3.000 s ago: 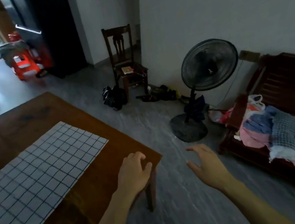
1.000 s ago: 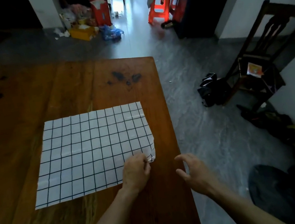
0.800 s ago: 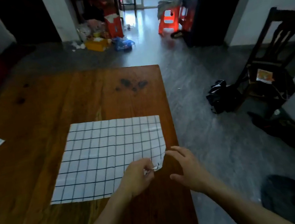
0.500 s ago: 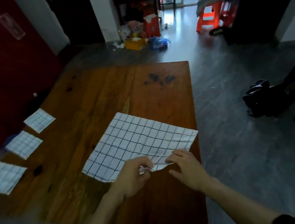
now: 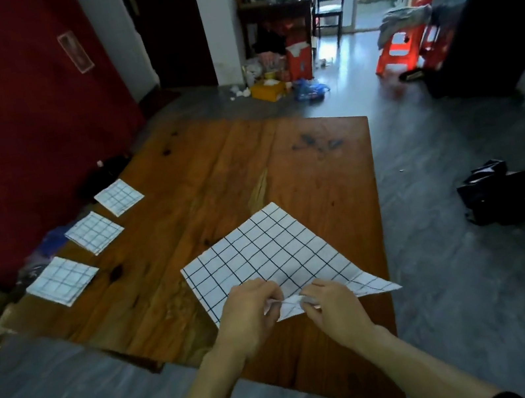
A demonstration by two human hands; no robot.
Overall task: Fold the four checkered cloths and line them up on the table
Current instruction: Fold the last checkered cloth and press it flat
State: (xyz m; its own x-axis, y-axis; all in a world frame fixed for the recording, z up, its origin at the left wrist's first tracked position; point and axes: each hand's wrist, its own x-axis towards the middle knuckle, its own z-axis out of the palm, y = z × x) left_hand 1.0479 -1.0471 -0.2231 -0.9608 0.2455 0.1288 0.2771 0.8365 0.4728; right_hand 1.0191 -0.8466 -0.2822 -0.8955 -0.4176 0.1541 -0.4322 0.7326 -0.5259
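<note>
Pinching cloth (image 5: 274, 259) corner, left hand (image 5: 250, 308), right hand (image 5: 332, 303), fingertips hidden

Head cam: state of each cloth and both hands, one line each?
Big cloth: unfolded, flat on table, near corner lifted.
Far cloth: folded, lying flat.
Middle cloth: folded, lying flat.
Near cloth: folded, lying flat.
Left hand: pinching the big cloth's near corner.
Right hand: pinching the same corner.
</note>
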